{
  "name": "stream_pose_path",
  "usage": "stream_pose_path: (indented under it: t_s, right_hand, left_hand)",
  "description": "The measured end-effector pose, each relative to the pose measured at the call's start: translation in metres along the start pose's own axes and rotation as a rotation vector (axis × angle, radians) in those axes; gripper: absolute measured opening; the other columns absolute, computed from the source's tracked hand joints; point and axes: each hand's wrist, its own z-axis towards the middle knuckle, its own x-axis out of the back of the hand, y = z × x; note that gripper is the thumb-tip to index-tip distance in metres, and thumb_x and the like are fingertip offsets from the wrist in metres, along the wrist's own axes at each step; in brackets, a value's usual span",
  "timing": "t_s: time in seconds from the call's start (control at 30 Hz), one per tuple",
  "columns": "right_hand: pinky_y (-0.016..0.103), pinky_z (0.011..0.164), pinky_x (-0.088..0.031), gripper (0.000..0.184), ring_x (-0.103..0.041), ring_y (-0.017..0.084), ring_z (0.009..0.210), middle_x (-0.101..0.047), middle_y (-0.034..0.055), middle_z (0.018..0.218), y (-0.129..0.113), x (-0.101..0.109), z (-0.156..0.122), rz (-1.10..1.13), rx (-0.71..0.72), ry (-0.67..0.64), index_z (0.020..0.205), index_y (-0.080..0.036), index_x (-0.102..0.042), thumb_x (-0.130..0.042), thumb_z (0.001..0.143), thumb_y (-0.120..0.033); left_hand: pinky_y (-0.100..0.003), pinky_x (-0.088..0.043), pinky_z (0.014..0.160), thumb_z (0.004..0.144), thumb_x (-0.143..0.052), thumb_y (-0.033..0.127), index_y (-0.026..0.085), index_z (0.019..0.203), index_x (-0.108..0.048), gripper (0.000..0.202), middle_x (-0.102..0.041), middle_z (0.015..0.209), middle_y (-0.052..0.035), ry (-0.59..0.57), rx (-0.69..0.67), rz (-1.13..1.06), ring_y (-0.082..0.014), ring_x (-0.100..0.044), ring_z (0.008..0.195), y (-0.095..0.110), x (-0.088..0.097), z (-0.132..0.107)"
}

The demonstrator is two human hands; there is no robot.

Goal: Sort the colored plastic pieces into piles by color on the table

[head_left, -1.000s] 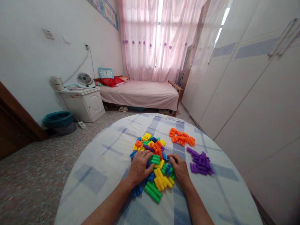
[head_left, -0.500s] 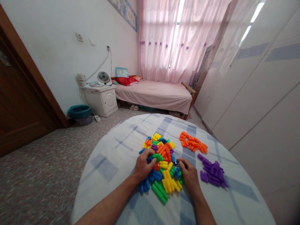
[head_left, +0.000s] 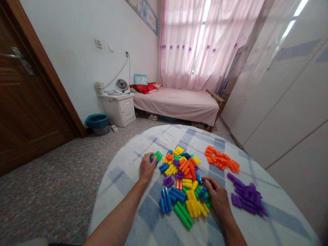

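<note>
My left hand (head_left: 148, 167) is closed around a green plastic building block (head_left: 158, 156) and a blue one, at the left side of a mixed pile. The fingers partly cover the blue block. My right hand (head_left: 217, 195) rests at the pile's right edge, fingers loosely bent and apart, with the fingertips by a blue block (head_left: 199, 177); whether they touch it I cannot tell. Between the hands lie yellow blocks (head_left: 194, 204), orange blocks (head_left: 188, 167), blue blocks (head_left: 165, 201), purple blocks (head_left: 168, 180) and long green blocks (head_left: 183, 215).
Orange blocks (head_left: 221, 159) form a separate group at the table's far right. Nearer, purple blocks (head_left: 248, 196) are heaped right of my right hand. A checked cloth (head_left: 116, 191) covers the round table. Beyond stand a bed (head_left: 176, 100) and a white cabinet (head_left: 120, 111).
My left hand has moved left, out of the pile, with the green and blue blocks, uncovering purple and yellow blocks. My right hand has stayed by the pile's right edge. The view has shifted slightly left.
</note>
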Motion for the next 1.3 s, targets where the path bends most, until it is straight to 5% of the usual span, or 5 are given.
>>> stream_pose_path:
  t_s: [0.37,0.7,0.87,1.1,1.3]
  right_hand:
    - [0.034,0.085,-0.046,0.042,-0.063,0.025,0.095,-0.071,0.0049,0.095,0.002,-0.001,0.001,-0.017,0.01,-0.01,0.088,-0.022,-0.07,-0.043,0.077,-0.051]
    - [0.033,0.084,-0.045,0.041,-0.062,0.024,0.096,-0.071,0.0055,0.097,0.004,-0.002,0.002,-0.004,0.029,-0.014,0.089,-0.022,-0.069,-0.042,0.078,-0.05]
    - [0.034,0.085,-0.045,0.04,-0.061,0.024,0.097,-0.07,0.0053,0.097,0.006,-0.001,0.001,-0.005,0.035,-0.026,0.088,-0.022,-0.069,-0.041,0.079,-0.05]
    - [0.034,0.086,-0.045,0.04,-0.062,0.024,0.097,-0.07,0.0056,0.097,0.005,-0.001,0.002,-0.01,0.037,-0.019,0.088,-0.022,-0.069,-0.041,0.079,-0.05]
    - [0.034,0.085,-0.045,0.041,-0.062,0.024,0.096,-0.071,0.0057,0.096,0.004,-0.001,0.002,-0.009,0.033,-0.013,0.088,-0.022,-0.069,-0.042,0.077,-0.05]
  left_hand:
    - [-0.032,-0.044,0.087,0.076,-0.059,0.028,0.019,0.099,-0.056,0.024,-0.054,0.103,-0.0061,-0.079,-0.164,0.512,-0.0206,-0.052,0.096,0.007,0.005,-0.013]
    - [-0.028,-0.041,0.089,0.075,-0.051,0.015,0.02,0.091,-0.058,0.018,-0.057,0.105,-0.005,-0.09,-0.187,0.496,-0.0191,-0.052,0.1,0.005,0.005,-0.01]
    - [-0.029,-0.042,0.075,0.081,-0.052,0.03,0.02,0.076,-0.055,0.011,-0.06,0.086,-0.0028,-0.156,-0.137,0.576,-0.0185,-0.057,0.087,0.016,0.014,-0.013]
    - [-0.028,-0.041,0.078,0.082,-0.054,0.036,0.02,0.108,-0.056,0.031,-0.061,0.103,-0.0053,-0.23,-0.166,0.642,-0.0194,-0.056,0.097,0.017,0.017,-0.015]
    - [-0.027,-0.041,0.081,0.083,-0.052,0.029,0.02,0.104,-0.058,0.024,-0.061,0.102,-0.0051,-0.254,-0.17,0.674,-0.0189,-0.055,0.099,0.013,0.015,-0.012]
